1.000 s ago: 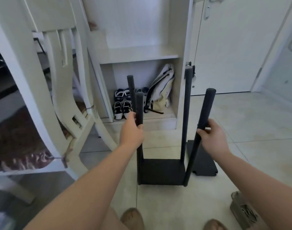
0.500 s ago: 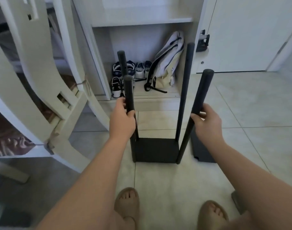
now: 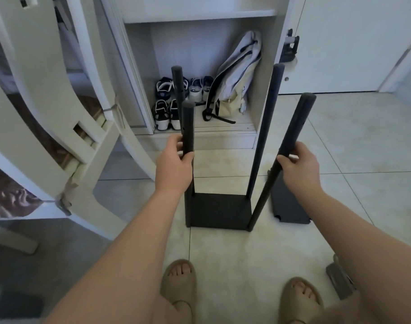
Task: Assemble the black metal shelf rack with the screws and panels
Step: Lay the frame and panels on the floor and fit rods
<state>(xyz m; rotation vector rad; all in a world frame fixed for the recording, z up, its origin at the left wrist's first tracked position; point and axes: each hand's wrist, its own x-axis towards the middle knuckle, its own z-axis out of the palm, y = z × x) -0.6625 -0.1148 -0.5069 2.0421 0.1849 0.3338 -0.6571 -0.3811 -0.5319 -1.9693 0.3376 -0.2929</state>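
Stood in tan slippers (image 3: 178,284) on the tiled floor (image 3: 223,253), seen more fully than half a second before. Kept the left hand (image 3: 174,169) curled round the near-left post (image 3: 188,127) of the black shelf rack (image 3: 267,127) and the right hand (image 3: 298,169) curled round the near-right post (image 3: 293,127), with neither hold changed. Left the rack upright on its bottom panel (image 3: 219,210) in the same spot, just beside the loose black panel (image 3: 288,206) at its right, far posts (image 3: 178,85) unmoved, and faced as before the open cabinet (image 3: 199,14) holding sneakers (image 3: 167,113) and a leaning backpack (image 3: 237,83), with the white chair (image 3: 47,94) at left.
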